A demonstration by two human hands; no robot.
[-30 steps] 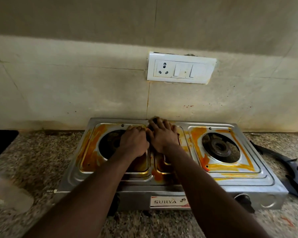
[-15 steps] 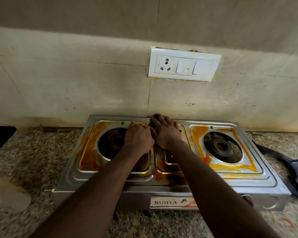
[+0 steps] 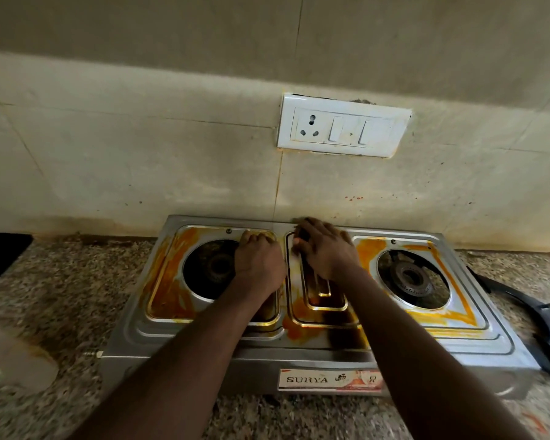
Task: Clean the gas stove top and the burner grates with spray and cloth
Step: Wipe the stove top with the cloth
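Presently: two-burner steel gas stove (image 3: 477, 338) on a speckled stone countertop (image 3: 77, 296), its back edge against the tiled wall (image 3: 140, 154). The front label (image 3: 329, 380) reads SURYA.

Stove top: orange-yellow residue (image 3: 169, 274) is smeared round both burner pans and pooled over the front of the stove's ribbed centre panel (image 3: 321, 303). Left burner (image 3: 216, 268) and right burner (image 3: 410, 277) sit exposed in their round wells.

Left hand (image 3: 259, 260): on the stove, at the rear right corner of the left pan, overlapping the burner well's edge. The knuckles are up and the fingers tucked under. Whether it grips anything, I cannot tell (the fingertips are hidden).

Right hand (image 3: 326, 252): at the stove's rear middle, by the back rim. The fingers are arched and bent down round a small dark wad (image 3: 301, 237), holding it against the metal. Cloth or scrubber, I cannot tell. The two hands are just beside each other, not touching.

Off the stove: a black burner grate (image 3: 534, 312) lies on the counter just beyond the stove's right end. A pale translucent object (image 3: 13, 360) sits left of the stove's front corner, too blurred to name. A white socket-and-switch plate (image 3: 343, 127) is on the wall above the stove's middle.
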